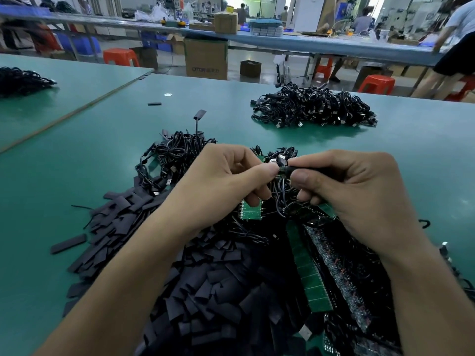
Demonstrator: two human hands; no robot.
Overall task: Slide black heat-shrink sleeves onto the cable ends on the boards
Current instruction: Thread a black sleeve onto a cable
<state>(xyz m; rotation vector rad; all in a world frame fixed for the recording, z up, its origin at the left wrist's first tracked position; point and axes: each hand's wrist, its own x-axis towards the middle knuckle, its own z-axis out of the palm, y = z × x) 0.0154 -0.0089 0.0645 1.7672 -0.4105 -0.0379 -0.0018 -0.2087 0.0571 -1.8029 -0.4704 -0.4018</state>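
Both pinch: left hand [226,176] a green board [282,170], right hand [359,186] a matte sleeve [305,168].

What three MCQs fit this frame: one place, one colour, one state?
1. Where is the sleeve pile?
A) left of the boards
B) on a stool
C) in a box

2. What colour is the table?
A) white
B) green
C) red

3. What is the right hand doing?
A) lying flat
B) lifting a box
C) pinching a sleeve

Key:
1 A: the pile lies on the table beside the boards.
2 B: the bare top is green.
3 C: its thumb and forefinger pinch a black sleeve, facing the left hand, which pinches the cable end.
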